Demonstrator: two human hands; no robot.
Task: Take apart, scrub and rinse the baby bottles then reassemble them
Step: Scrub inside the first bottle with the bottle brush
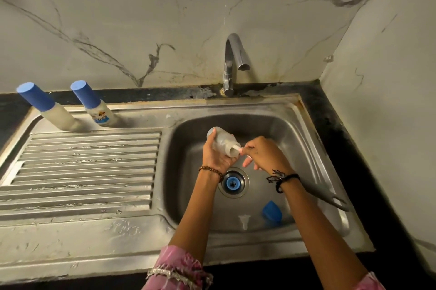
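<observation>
Three translucent plastic baby bottles are in view. Two capped bottles [59,110] with smooth blue cylindrical caps stand on the ribbed steel drainboard [82,171]. The third, an uncapped bottle [221,139], is gripped by the left hand [218,155] over the steel sink basin [295,138]. The right hand [262,154] pinches a pale brush handle [236,148] at its mouth. One clear silicone teat [244,220] and one blue cap [272,213] lie in the basin.

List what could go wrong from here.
1. The nipple and blue cap lie loose in the sink near the drain; rinse water might wash them onto it.
2. The left hand holds the bottle tilted; wet, it could slip.
</observation>
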